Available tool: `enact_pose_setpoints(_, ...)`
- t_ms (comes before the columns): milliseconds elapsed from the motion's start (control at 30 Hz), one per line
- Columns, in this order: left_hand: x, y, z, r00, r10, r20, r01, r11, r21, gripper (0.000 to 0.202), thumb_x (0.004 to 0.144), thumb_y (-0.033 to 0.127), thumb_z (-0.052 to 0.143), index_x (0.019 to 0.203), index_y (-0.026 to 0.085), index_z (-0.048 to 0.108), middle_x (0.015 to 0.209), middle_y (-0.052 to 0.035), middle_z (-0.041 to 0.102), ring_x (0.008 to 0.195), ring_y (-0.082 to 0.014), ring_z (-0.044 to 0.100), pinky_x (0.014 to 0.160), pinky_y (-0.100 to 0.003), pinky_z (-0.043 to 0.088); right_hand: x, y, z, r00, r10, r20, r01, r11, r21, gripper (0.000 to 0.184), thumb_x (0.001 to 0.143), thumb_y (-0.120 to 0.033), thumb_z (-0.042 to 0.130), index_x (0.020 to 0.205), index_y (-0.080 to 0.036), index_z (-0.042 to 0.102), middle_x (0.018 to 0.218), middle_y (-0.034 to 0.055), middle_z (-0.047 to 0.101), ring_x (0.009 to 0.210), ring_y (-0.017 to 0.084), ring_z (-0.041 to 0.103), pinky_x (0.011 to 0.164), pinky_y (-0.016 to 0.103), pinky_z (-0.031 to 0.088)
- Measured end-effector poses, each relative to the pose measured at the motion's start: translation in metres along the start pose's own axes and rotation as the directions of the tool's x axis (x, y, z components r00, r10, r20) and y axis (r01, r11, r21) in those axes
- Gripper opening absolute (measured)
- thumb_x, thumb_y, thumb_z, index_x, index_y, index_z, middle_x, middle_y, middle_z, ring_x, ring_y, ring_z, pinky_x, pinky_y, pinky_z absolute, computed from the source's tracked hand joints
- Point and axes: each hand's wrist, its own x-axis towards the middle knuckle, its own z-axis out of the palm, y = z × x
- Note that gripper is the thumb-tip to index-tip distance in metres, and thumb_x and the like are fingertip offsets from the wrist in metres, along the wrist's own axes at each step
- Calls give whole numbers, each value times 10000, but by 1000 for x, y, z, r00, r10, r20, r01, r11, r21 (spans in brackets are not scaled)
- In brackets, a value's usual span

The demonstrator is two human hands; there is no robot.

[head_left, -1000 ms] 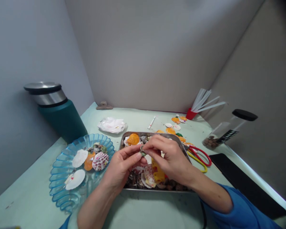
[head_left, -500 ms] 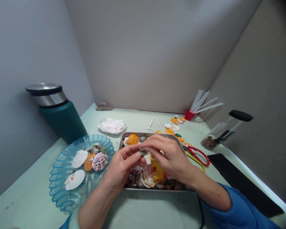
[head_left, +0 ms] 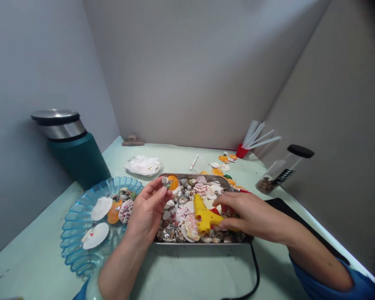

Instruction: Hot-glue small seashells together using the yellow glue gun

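Observation:
Raised over the left end of a metal tray [head_left: 203,243] is my left hand [head_left: 148,208]. Its thumb and fingertips pinch a small pale shell [head_left: 165,181], with something greenish beside it. My right hand [head_left: 250,214] is at the handle of a yellow glue gun [head_left: 203,214], thumb across the near side and fingers over the far side. The glue gun lies on the shells, nozzle pointing left and away. Around it in the tray are spotted scallop shells [head_left: 192,227], small spiral shells and an orange shell [head_left: 173,182].
A blue scalloped plate [head_left: 70,225] holding shells stands left, before a teal bottle [head_left: 78,158]. Behind the tray lie a white plastic packet [head_left: 143,165] and orange shell pieces [head_left: 218,171]. Glue sticks [head_left: 253,135] in a red cup, a clear jar [head_left: 279,168] and a black cord [head_left: 256,271] are rightward.
My hands have come apart. The left moved left with the small shell in its fingertips; the right left it and moved right and down to the glue gun handle.

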Motion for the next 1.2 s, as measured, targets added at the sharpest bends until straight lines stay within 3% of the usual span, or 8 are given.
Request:
enact_pose_setpoints(200,0,-3,1,1000,7,11,-7,1000,29,323,579,91,780,880,132,672,731,7,660,598,-89,623,625,-198,532,-7,-4,25,998,49,48,-47,998,-39,351,815,-328,629,1145,-220,579,1027,91,670,942,263,616,778,337,451)
enact_pose_setpoints(300,0,-4,-1,999,-15,33,13,998,60,334,592,117,778,906,126,665,701,0,652,597,-96,613,620,-218,533,-4,2,26,999,47,-5,-46,999,25,349,890,-343,517,1217,-225,543,1132,103,644,1022,272,592,845,373,441)
enact_pose_setpoints(433,1,-6,-2,995,-69,69,63,995,82,345,630,146,762,958,123,656,677,-2,636,607,-100,606,624,-231,528,-1,13,21,964,167,-206,-105,954,282,378,932,-388,415,1244,-196,512,1209,103,598,1062,271,562,884,385,430)
enact_pose_setpoints(567,2,-6,-3,992,-92,90,82,991,103,349,673,161,738,1009,126,647,690,-3,636,630,-98,607,649,-226,522,0,16,26,888,335,-314,-91,799,594,437,848,-505,512,1127,-171,558,929,78,646,772,231,608,643,317,488)
enact_pose_setpoints(733,2,-9,-4,990,-90,108,78,991,105,372,659,154,752,1020,149,660,891,-25,666,668,-93,623,709,-229,518,-2,4,41,928,220,-300,22,772,635,313,816,-457,576,971,-187,608,750,43,603,601,178,549,488,272,442)
enact_pose_setpoints(800,2,-10,-5,990,-93,110,81,991,109,353,656,157,756,999,152,671,939,-28,664,683,-96,630,727,-228,516,-3,-2,44,952,123,-281,71,804,590,222,835,-410,568,822,-190,591,711,31,585,599,171,539,504,270,432)
enact_pose_setpoints(933,1,-11,-5,990,-105,99,92,988,124,311,671,164,747,974,153,676,970,-35,661,691,-100,634,748,-241,519,-3,-8,46,964,-33,-266,169,844,509,172,861,-340,556,777,-191,540,701,6,561,615,148,516,552,259,412)
enact_pose_setpoints(1200,-2,-12,-2,983,-128,135,105,981,163,295,704,160,725,990,170,654,999,-38,653,788,-136,650,810,-281,512,-1,-10,49,972,-35,-233,155,839,521,187,884,-346,529,791,-185,510,739,1,550,640,132,495,585,247,380)
